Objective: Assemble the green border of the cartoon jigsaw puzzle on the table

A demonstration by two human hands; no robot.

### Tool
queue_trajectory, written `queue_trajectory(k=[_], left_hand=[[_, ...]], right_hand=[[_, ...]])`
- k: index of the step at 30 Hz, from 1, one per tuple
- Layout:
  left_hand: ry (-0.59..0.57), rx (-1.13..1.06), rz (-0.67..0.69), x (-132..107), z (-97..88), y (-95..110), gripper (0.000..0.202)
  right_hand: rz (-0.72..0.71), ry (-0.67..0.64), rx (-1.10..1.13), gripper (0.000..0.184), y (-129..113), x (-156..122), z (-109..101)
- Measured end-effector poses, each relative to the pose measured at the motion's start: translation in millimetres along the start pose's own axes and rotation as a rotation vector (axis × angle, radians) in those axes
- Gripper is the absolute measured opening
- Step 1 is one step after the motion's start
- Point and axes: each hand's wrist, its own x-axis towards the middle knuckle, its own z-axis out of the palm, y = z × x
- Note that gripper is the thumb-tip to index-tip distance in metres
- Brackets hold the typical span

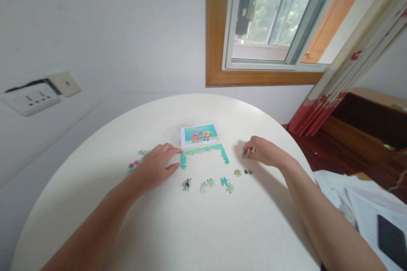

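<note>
A partly joined jigsaw puzzle (203, 150) lies on the white round table, its teal pieces forming a top edge and two short sides. My left hand (160, 164) rests at its left corner, thumb and forefinger apart, fingertips at the edge and nothing held. To the right of the puzzle, my right hand (264, 151) pinches a small puzzle piece (244, 153) at the tabletop; the fingers partly hide it. Just behind the puzzle is a box (201, 134) with a pink and a yellow cartoon figure. Below the joined edge lie loose pale-green pieces (206, 185) and teal pieces (226, 183).
More loose pieces (135, 165) lie left, partly behind my left hand. Dark mixed pieces (186, 184) sit nearer me, and yellow-red pieces (238, 172) near my right wrist. A wall and window (270, 17) stand beyond the table (178, 233). Papers and a phone (391, 237) are at right.
</note>
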Motion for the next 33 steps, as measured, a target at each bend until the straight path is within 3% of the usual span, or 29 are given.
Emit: queue_trajectory(k=[5,7,11,16,19,33], left_hand=[[0.005,0.010,0.006,0,0.8,0,0.033],[-0.001,0.018,0.004,0,1.0,0,0.034],[0.005,0.016,0.007,0,1.4,-1,0.033],[-0.001,-0.002,0.005,1,1.2,-2,0.034],[0.002,-0.013,0.008,2,1.2,-2,0.035],[0.018,-0.032,-0.003,0,1.2,-1,0.034]], right_hand=[[-0.127,-0.035,0.121,0.029,-11,-3,-3],[-0.129,0.007,0.141,0.029,-9,-4,-8],[0.035,0.128,0.029,0.023,6,-6,-17],[0.194,-0.010,-0.014,0.019,13,-3,-14],[0.226,-0.020,-0.045,0.021,9,-1,-9],[0.016,-0.093,0.034,0.026,3,-5,-6]])
